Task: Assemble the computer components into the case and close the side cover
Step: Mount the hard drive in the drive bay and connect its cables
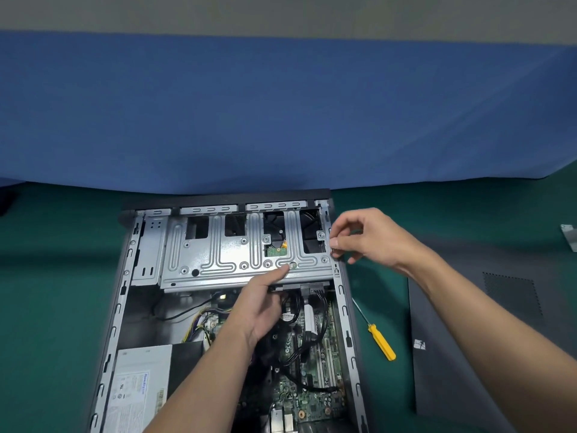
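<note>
- The left hand (262,307), fingers straight, presses the drive cage (218,254) inside the open case (125,292) on the table (62,276): push evenly, keeping the cables (293,307) clear.
- The right hand (368,239) pinches the case's right rim beside the cage: steady it until seated.

I saw a green table mat (62,276) beneath my grip, a blue partition (281,104) beyond it, and a grey wall (281,10) above.
</note>
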`<state>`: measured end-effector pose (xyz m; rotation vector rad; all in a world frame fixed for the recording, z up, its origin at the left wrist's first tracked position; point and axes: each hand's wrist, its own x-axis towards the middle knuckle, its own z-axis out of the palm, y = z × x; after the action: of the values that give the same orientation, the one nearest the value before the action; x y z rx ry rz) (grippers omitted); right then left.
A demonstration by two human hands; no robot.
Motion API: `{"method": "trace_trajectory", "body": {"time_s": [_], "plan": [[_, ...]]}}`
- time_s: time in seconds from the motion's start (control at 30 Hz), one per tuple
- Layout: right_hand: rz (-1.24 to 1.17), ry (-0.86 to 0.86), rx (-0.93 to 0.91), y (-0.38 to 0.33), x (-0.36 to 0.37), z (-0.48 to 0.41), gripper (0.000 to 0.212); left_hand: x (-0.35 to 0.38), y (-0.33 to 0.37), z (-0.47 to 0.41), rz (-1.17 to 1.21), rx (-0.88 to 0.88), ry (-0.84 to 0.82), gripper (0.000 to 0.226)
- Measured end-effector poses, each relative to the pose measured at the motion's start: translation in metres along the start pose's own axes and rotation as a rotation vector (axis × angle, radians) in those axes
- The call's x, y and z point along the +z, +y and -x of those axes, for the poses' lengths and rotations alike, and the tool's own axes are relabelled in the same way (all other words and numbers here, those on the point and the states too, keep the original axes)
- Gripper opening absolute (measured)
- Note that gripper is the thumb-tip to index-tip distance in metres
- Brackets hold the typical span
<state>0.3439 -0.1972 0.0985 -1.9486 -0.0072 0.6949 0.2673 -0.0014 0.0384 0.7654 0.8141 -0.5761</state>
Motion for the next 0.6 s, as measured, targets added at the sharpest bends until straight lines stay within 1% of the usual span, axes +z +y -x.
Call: {"method": "trace_trajectory", "body": {"time_s": [0.03,0.1,0.2,0.23,0.3,0.37,0.4,0.43,0.5,0.57,0.6], "plan": [[0.090,-0.022,-0.006,-0.003,-0.001,-0.001,0.007,-0.001,-0.001,-0.003,0.019,0.018,0.005,0.033],[0.233,-0.043,-0.013,-0.007,-0.002,-0.003,0.011,-0.001,-0.001,-0.003,0.022,0.015,0.004,0.033],[0.324,-0.038,-0.015,-0.010,0.000,-0.007,0.014,-0.004,-0.002,-0.006,0.016,0.014,0.014,0.028],[0.344,-0.039,-0.012,-0.010,0.001,-0.008,0.014,-0.003,-0.001,-0.004,0.022,0.016,0.023,0.023],[0.417,-0.041,-0.017,-0.011,0.004,-0.012,0.011,-0.002,-0.003,-0.005,0.020,0.003,0.016,0.005],[0.557,-0.050,-0.063,-0.012,0.006,-0.015,0.008,-0.002,-0.002,-0.005,-0.004,0.001,-0.008,0.022],[0.643,-0.063,-0.093,-0.012,0.008,-0.016,0.008,-0.004,-0.002,-0.006,-0.014,0.001,-0.021,0.026],[0.721,-0.083,-0.113,-0.013,0.010,-0.016,0.008,-0.002,-0.001,-0.003,-0.016,-0.001,-0.026,0.025],[0.840,-0.111,-0.116,-0.017,0.016,-0.016,0.012,-0.004,-0.003,-0.007,0.009,0.000,0.000,0.006],[0.933,-0.108,-0.119,-0.021,0.021,-0.014,0.016,-0.004,-0.003,-0.009,0.041,0.015,0.007,0.011],[0.967,-0.097,-0.128,-0.022,0.023,-0.014,0.017,-0.005,-0.004,-0.011,0.038,0.015,0.001,0.011]]}}
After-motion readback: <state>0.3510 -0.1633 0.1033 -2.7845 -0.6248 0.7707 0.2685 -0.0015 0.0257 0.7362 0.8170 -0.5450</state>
